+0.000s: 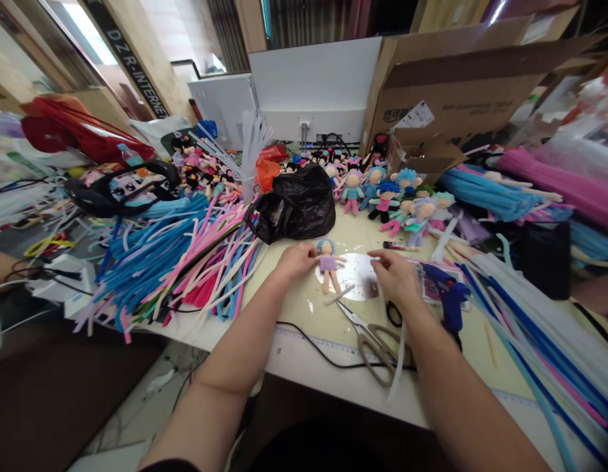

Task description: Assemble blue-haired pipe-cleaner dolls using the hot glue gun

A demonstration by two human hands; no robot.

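A small pipe-cleaner doll (pixel 328 263) with blue hair, a lilac top and beige limbs lies over the left part of a shiny round plate (pixel 365 275). My left hand (pixel 298 259) is closed at the doll's arm on its left side, fingertips pinching there. Across the plate, my right hand (pixel 396 275) has thumb and index finger close together at the plate's right edge; whatever may be between them is too small to make out. Scissors (pixel 370 337) lie below the plate, a short pale strip (pixel 340 294) near their tips. A blue glue gun (pixel 448 295) rests right of my right hand.
Bundles of blue and pink pipe cleaners (pixel 161 242) cover the left side; more strips (pixel 544 334) lie at right. A black plastic bag (pixel 304 203) and several finished dolls (pixel 382 196) stand behind. A black cable (pixel 323 354) crosses the front. A cardboard box (pixel 446 92) is at the back.
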